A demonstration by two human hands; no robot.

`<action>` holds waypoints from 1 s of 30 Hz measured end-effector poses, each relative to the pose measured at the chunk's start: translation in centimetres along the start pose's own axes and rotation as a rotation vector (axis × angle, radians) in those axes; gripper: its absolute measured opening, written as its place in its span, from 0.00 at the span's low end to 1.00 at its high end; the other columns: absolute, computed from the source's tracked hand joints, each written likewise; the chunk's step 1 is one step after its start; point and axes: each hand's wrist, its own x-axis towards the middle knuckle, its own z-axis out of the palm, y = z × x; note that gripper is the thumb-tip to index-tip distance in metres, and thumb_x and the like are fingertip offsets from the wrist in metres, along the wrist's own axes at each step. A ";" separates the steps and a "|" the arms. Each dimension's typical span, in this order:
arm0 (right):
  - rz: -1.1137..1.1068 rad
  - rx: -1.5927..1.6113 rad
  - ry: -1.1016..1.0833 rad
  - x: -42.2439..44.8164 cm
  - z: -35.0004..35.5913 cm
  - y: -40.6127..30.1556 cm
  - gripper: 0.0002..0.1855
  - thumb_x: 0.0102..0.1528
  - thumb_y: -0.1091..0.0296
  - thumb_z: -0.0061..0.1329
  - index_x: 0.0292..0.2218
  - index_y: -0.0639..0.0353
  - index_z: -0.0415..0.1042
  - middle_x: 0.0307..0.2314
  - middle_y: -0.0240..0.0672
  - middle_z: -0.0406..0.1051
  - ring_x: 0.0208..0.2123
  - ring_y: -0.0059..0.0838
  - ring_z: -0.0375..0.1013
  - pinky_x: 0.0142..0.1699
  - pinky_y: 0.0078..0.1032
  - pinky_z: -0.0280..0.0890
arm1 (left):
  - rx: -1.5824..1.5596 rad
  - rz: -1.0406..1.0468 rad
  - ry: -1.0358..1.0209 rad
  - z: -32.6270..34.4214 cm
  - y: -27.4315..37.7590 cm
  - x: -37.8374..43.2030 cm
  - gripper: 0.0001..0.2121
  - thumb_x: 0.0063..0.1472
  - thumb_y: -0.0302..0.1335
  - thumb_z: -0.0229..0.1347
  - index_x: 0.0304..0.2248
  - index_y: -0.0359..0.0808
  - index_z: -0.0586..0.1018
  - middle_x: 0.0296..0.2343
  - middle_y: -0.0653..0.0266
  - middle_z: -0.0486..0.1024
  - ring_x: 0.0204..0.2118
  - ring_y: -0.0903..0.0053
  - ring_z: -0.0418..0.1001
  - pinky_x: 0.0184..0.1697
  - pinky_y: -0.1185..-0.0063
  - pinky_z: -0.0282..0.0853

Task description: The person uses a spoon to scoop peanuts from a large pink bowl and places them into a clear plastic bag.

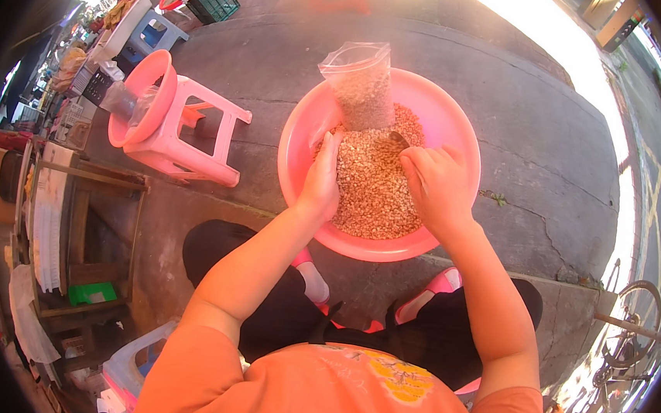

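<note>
A wide pink plastic basin (453, 123) stands on the ground in front of me, holding a heap of small tan grains or kernels (375, 198). Upright at the basin's far side is a clear zip-top plastic bag (365, 95), its mouth spread and much of it filled with similar pieces. My left hand (322, 177) lies straight-fingered along the left side of the heap, fingertips close to the bag's base; whether they touch it I cannot tell. In my right hand (437, 186) is a metal spoon (400, 139), its bowl over the grains beside the bag's lower right.
To the left, a pink plastic stool (211, 127) carries a smaller pink basin (161, 97) with plastic bags in it. A wooden rack (78, 233) stands farther left. A green crate (214, 2) is at the back, and a bicycle (625, 346) at the right.
</note>
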 end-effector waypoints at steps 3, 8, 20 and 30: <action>-0.046 0.144 0.040 0.7 -2.1 -1.9 0.03 0.55 0.68 0.48 0.30 0.55 0.71 0.22 0.33 0.71 0.29 0.34 0.71 0.48 0.35 0.59 | 0.021 0.002 -0.029 1.0 0.6 -0.6 0.30 0.69 0.45 0.34 0.58 0.23 0.56 0.58 0.56 0.55 0.61 0.74 0.51 0.64 0.77 0.43; -0.010 0.023 0.158 1.6 -3.8 -0.2 0.04 0.56 0.67 0.46 0.31 0.55 0.72 0.22 0.33 0.71 0.30 0.35 0.72 0.49 0.38 0.58 | 0.199 0.100 -0.052 0.8 0.5 -0.4 0.30 0.69 0.46 0.31 0.60 0.29 0.49 0.59 0.50 0.51 0.63 0.69 0.46 0.65 0.73 0.39; 0.292 0.278 -0.104 0.4 -3.7 0.3 0.10 0.58 0.67 0.42 0.29 0.60 0.72 0.22 0.39 0.71 0.27 0.41 0.71 0.43 0.35 0.62 | 0.148 -0.025 0.007 2.4 1.0 -1.3 0.32 0.69 0.44 0.36 0.58 0.22 0.51 0.58 0.51 0.53 0.62 0.72 0.49 0.64 0.76 0.42; 0.172 -0.302 -0.174 0.1 -4.8 2.8 0.12 0.58 0.63 0.42 0.27 0.58 0.72 0.19 0.41 0.72 0.25 0.41 0.72 0.49 0.43 0.59 | 0.134 -0.043 0.041 1.0 -0.3 -0.5 0.24 0.68 0.41 0.40 0.56 0.31 0.61 0.53 0.60 0.64 0.56 0.75 0.60 0.60 0.75 0.52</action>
